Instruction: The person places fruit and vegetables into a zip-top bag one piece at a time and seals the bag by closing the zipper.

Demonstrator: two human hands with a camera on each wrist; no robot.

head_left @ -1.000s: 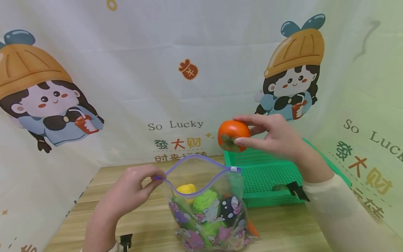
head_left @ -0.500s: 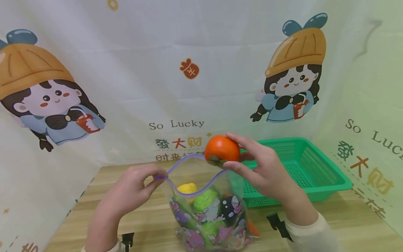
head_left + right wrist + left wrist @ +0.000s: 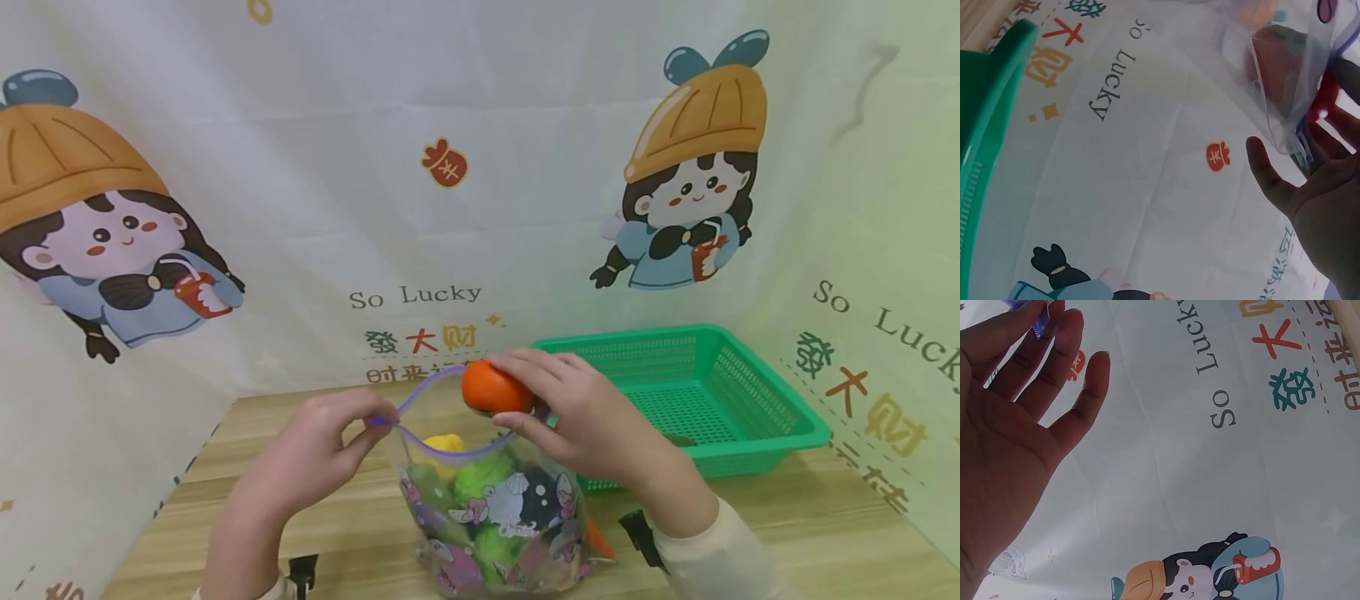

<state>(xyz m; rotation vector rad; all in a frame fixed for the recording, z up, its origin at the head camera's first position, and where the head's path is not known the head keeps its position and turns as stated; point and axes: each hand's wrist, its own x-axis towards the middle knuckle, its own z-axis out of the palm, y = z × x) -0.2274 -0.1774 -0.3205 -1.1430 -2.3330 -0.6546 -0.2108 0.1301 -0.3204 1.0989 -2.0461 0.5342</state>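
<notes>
My right hand (image 3: 592,417) holds an orange persimmon (image 3: 491,385) between thumb and fingers, at the open mouth of a clear zip bag (image 3: 517,508) with a purple seal and cartoon prints. The bag's left corner is pinched by my left hand (image 3: 330,442), thumb against index finger; in the left wrist view the other fingers (image 3: 1088,394) stand loosely apart. Through the plastic show a yellow item (image 3: 444,450), green leafy-looking pieces (image 3: 480,482) and something dark. In the right wrist view, my right hand (image 3: 1329,206) is beside the bag's edge (image 3: 1279,134).
A green perforated basket (image 3: 780,446) stands behind and right of the bag, with a small dark green item (image 3: 681,440) in it. An orange pointed piece (image 3: 598,542) shows at the bag's lower right. Printed cloth (image 3: 360,208) hangs behind the wooden table (image 3: 360,533).
My right hand has carried the persimmon left and down, from above the basket's left end to the bag's mouth. The left hand keeps its pinch on the bag's corner.
</notes>
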